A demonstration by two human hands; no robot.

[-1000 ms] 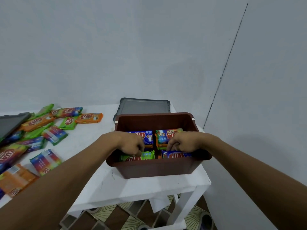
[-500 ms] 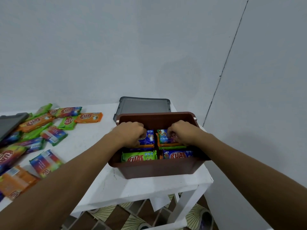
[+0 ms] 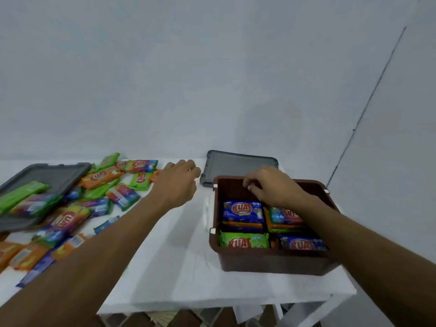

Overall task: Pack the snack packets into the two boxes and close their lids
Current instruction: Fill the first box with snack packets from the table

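Note:
An open brown box stands at the table's right end, filled with snack packets: a blue one at the back left, a green one and a second blue one in front. My right hand hovers over the box's back part with its fingers loosely bent and nothing in them. To the left of the box, my left hand is above the table, fingers apart and empty, next to the loose packets. A grey lid lies flat behind the box.
A second grey lid sits at the far left with a green packet and others lying on it. Several loose packets cover the left half of the white table. The wall is close behind; the table's right edge is just past the box.
Both hands have come up off the packets in the box. My left hand has moved out of the box to the left, towards the loose packets. The view has swung left.

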